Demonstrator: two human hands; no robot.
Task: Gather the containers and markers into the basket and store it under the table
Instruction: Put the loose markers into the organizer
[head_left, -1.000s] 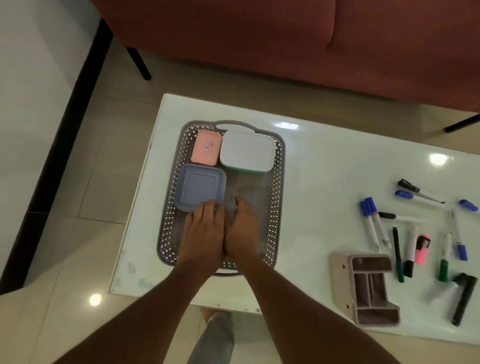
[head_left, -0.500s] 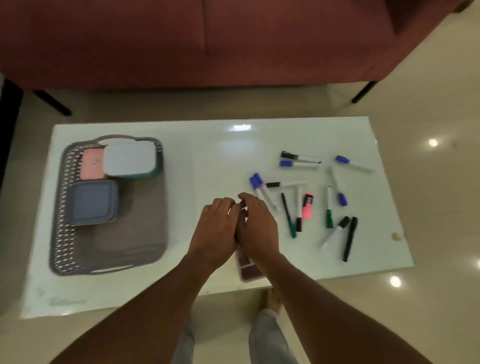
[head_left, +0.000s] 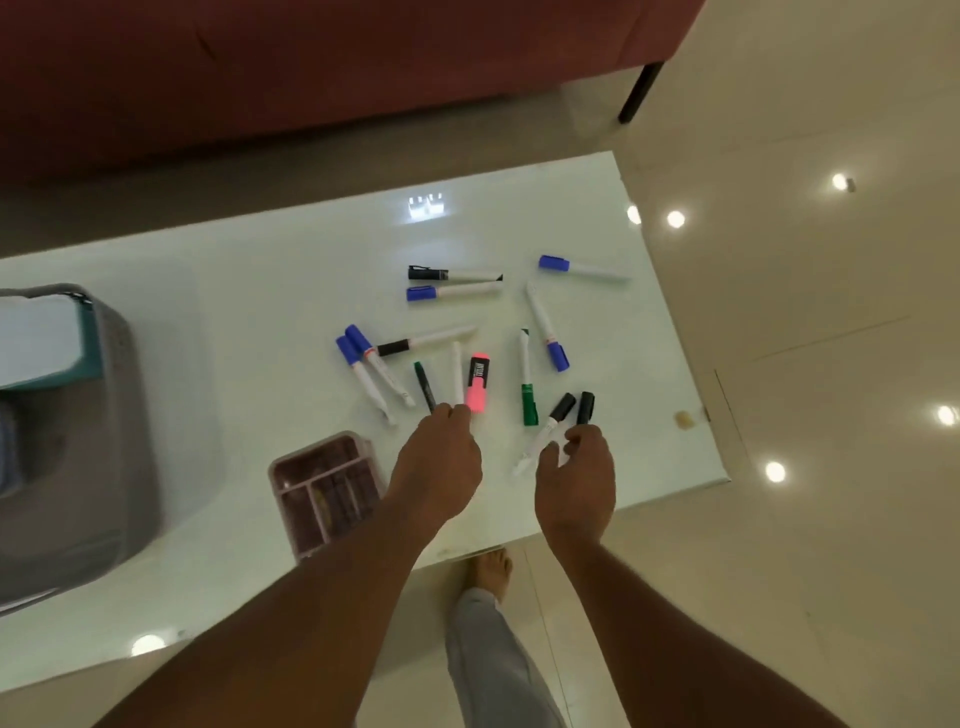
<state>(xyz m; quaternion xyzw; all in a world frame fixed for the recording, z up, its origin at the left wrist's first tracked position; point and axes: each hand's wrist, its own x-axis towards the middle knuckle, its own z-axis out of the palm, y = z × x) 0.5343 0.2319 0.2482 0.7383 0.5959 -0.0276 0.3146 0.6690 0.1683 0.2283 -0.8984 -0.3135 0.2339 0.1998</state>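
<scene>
Several markers lie scattered on the white glass table (head_left: 260, 312), among them a pink highlighter (head_left: 478, 383), a green marker (head_left: 527, 384) and a black marker (head_left: 585, 408). My left hand (head_left: 439, 462) has its bunched fingertips on the near ends of the highlighter and a white marker (head_left: 456, 376); whether it grips either is unclear. My right hand (head_left: 576, 478) curls over the black marker's near end, thumb and fingers apart. The grey basket (head_left: 119, 415) sits at the left edge and holds a white-lidded teal container (head_left: 41, 338). A pink divided organizer (head_left: 324, 493) stands left of my left forearm.
A red sofa (head_left: 311, 78) runs along the far side, with its black leg (head_left: 639, 93) at the right. The table's right edge is just beyond the markers, where a small tan scrap (head_left: 684, 418) lies. My foot (head_left: 488, 571) shows below the near edge.
Both hands left the basket and moved right across the table, past the organizer, to the markers. They have spread apart, and the view swung right with them.
</scene>
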